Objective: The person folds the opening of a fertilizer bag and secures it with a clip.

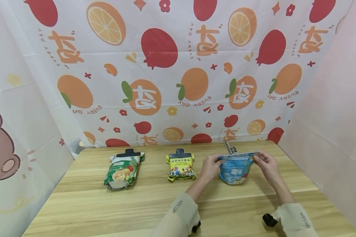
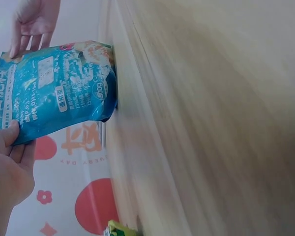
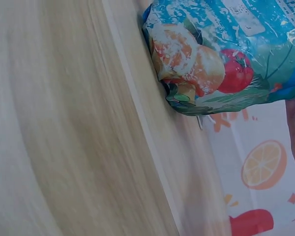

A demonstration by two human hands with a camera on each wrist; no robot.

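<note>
A blue printed bag (image 1: 235, 169) stands on the wooden table at the right, held by both top corners. My left hand (image 1: 211, 168) pinches its upper left corner, thumb in front. At the opposite corner, my right hand (image 1: 267, 166) pinches the top edge between thumb and fingers. In the left wrist view the blue bag (image 2: 64, 88) shows white lettering, its bottom against the table. Fruit and vegetable pictures cover the side of the bag (image 3: 211, 64) seen by the right wrist camera. Behind it lies a dark item with pale stripes (image 1: 230, 148), partly hidden.
To the left stands a green bag (image 1: 123, 172) with a black clip (image 1: 129, 153) across its top. A smaller yellow bag (image 1: 181, 168), also with a black clip (image 1: 180, 153), is mid-table. A fruit-print cloth (image 1: 172, 85) hangs behind the table (image 1: 121, 210).
</note>
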